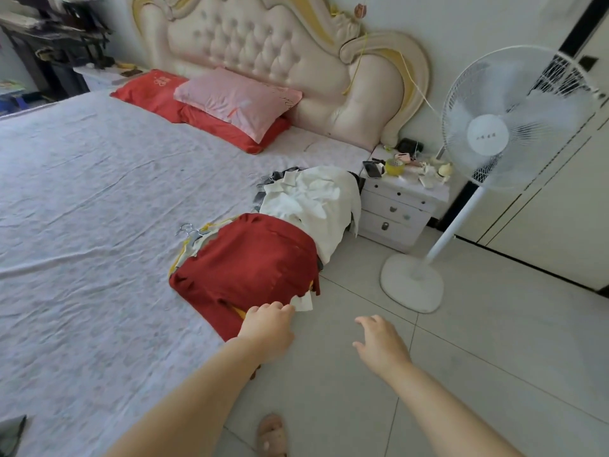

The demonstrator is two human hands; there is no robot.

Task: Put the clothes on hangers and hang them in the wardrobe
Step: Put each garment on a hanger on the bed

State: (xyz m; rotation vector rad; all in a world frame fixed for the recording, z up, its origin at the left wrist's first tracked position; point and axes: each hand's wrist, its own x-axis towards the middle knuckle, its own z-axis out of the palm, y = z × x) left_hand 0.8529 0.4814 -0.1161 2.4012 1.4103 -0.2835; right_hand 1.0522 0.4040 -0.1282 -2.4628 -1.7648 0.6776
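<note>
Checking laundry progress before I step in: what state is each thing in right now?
Red garment: lying flat at the edge of the bed, unhung.
White garment: crumpled heap behind it.
Hangers: hooks showing beside the red garment.
Fan: blades blurred, seemingly running.
Nightstand drawers: shut.
Left hand: at the red garment's hem, grip unclear.
Right hand: open, empty.

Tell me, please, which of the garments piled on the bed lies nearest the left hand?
The red garment, at the near end of the pile: the left hand is at its lower edge. The white garment lies beyond it, toward the nightstand.

Home bedroom: bed (pixel 99 199), nightstand (pixel 400 209).
</note>
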